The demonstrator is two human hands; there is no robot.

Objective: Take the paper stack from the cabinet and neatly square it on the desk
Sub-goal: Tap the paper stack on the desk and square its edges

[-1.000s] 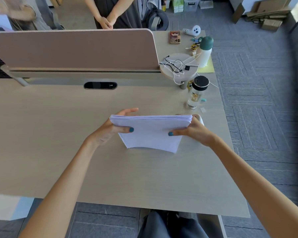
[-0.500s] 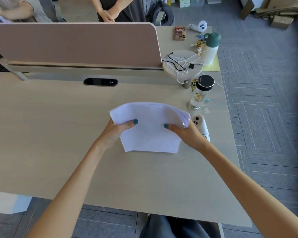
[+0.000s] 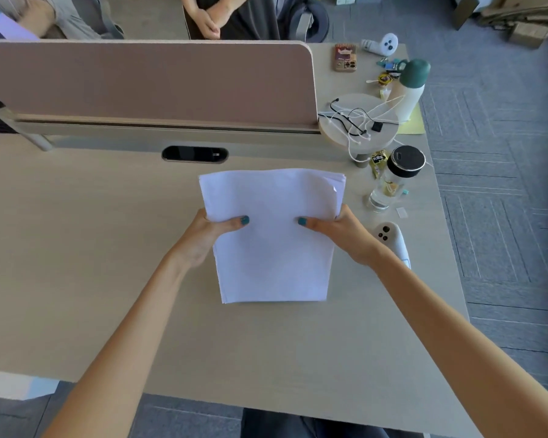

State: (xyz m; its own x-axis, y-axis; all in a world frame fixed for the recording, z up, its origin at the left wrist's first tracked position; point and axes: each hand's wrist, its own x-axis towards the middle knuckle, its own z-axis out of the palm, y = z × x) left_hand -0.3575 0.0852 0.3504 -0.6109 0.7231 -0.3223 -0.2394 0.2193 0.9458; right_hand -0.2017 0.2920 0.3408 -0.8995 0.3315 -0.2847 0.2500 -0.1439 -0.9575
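Your left hand (image 3: 208, 237) and right hand (image 3: 339, 233) each clamp a side edge of the stack (image 3: 271, 235), thumbs on top, fingers hidden beneath. The stack sits mid-desk (image 3: 92, 263), its near edge at or just above the top; I cannot tell whether it touches.

Risks, as I judge them: the sheets are thin, limp and slick, so if you loosen both grips at once the pile could slide into a fan. The far right corner already shows staggered sheet edges and one curled tip, so pressing flat now would likely crease that tip. The far half arches slightly; tapping it hard on the smooth wood-look top could buckle it.

Just right of your right wrist lies a rounded white gadget (image 3: 393, 241), and beyond it a glass bottle (image 3: 389, 184) with a black cap. A wide swing of that elbow could knock either over.
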